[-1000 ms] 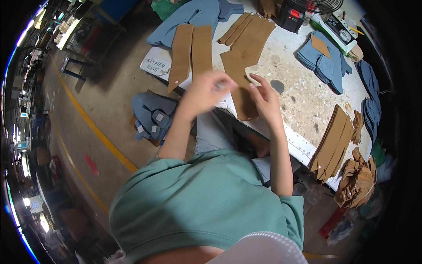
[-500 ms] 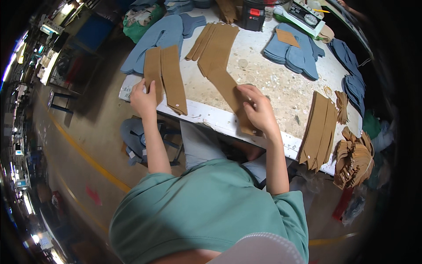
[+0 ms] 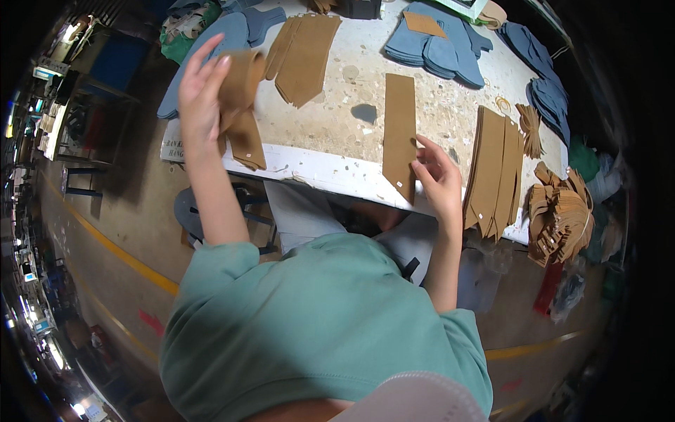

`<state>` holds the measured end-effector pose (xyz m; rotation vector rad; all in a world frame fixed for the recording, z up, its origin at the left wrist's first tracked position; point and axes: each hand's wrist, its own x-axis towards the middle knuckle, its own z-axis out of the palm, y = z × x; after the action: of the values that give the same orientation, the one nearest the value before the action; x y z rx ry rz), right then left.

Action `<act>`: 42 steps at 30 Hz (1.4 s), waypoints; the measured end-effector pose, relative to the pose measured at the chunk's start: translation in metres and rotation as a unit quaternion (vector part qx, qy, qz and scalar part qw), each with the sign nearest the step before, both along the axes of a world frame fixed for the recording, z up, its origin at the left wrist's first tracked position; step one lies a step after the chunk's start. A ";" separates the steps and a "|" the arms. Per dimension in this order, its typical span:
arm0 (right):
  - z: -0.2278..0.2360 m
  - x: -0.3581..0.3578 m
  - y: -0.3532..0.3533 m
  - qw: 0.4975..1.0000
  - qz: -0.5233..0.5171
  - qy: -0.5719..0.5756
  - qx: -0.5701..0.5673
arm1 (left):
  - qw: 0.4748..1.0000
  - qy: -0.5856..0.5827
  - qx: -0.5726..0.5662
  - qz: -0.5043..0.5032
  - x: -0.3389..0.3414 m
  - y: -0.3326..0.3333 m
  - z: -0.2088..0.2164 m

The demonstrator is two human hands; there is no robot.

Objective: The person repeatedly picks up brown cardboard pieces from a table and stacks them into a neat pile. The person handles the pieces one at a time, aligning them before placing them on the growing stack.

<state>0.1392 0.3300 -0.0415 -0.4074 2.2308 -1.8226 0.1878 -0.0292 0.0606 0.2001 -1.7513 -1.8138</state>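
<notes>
My left hand (image 3: 200,98) is raised over the table's left side, its fingers pointing up. A brown fabric strip (image 3: 243,81) bends up in a blurred curl against its thumb side and appears held by it. Beneath that curl another brown strip (image 3: 247,144) lies near the front edge. My right hand (image 3: 440,179) is at the right edge of a single brown strip (image 3: 399,130) lying flat, slanted end toward me. Thumb and fingertips touch that edge. A stack of brown strips (image 3: 302,63) with pointed ends lies farther back.
Blue-grey cut pieces are stacked at the back left (image 3: 214,53) and back right (image 3: 436,49). More brown strips (image 3: 492,169) overhang the front edge at right, beside a fanned brown bundle (image 3: 559,214). A dark scrap (image 3: 364,112) lies mid-table. A stool (image 3: 186,214) stands below.
My left hand has risen, curling up a brown strip. My right hand has brought a strip away from the middle stack to the right, where it now lies apart. The view has shifted slightly.
</notes>
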 end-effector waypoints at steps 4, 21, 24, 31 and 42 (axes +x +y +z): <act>-0.005 0.002 -0.007 0.999 -0.034 0.026 0.006 | 0.994 0.049 0.018 -0.093 -0.023 0.044 -0.007; -0.007 0.005 -0.029 0.997 0.031 -0.026 -0.071 | 0.963 -0.200 -0.102 -0.148 0.046 0.099 -0.098; -0.006 0.014 -0.035 0.999 0.030 0.017 -0.029 | 0.962 -0.205 -0.105 -0.149 0.050 0.097 -0.095; 0.009 0.026 -0.041 0.996 0.028 0.064 0.052 | 0.955 -0.217 -0.156 -0.126 0.051 0.106 -0.087; 0.016 0.009 -0.066 0.923 0.022 0.338 0.185 | 0.883 -0.154 -0.440 0.047 0.008 0.048 -0.042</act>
<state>0.1483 0.2637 -0.0254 -1.1289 2.8903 -1.2986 0.1960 0.0191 0.0182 0.1940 -2.5512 -0.7911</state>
